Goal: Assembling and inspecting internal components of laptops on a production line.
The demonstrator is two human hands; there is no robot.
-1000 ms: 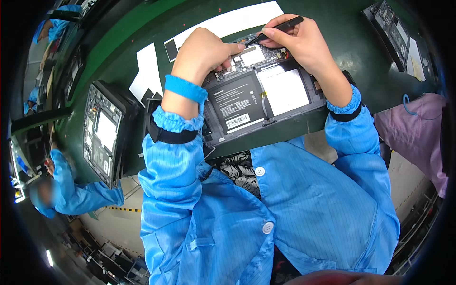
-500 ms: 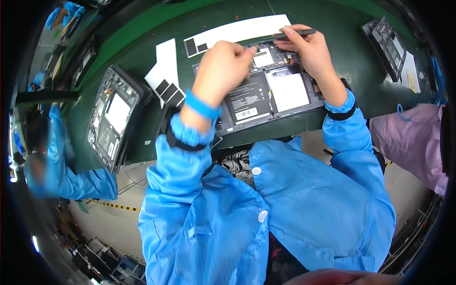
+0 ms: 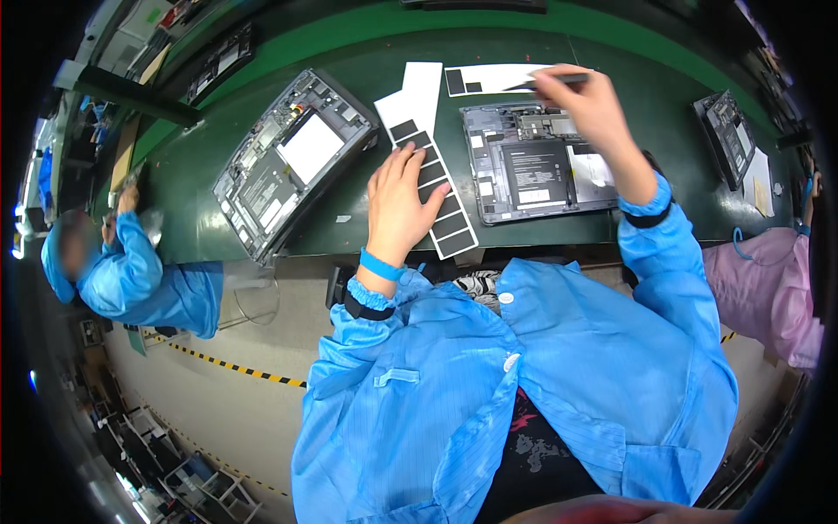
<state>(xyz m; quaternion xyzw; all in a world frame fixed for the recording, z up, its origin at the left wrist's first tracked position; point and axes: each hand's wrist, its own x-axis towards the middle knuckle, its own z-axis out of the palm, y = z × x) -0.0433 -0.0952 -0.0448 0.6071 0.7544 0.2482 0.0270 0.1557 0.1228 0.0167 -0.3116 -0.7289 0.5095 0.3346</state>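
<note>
On the green table [image 3: 349, 218] lie 2 opened tablets [image 3: 534, 163]; the left hand [image 3: 399, 203] presses spread on a sticker strip [image 3: 435, 188], the right hand [image 3: 587, 103] pinches tweezers [image 3: 550, 81]; grey floor below

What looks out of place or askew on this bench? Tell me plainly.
Nothing looks damaged or spilled. The opened device to the left lies skewed, one corner jutting past the green bench edge. The strip of black pads under the left hand also overhangs that edge.
</note>
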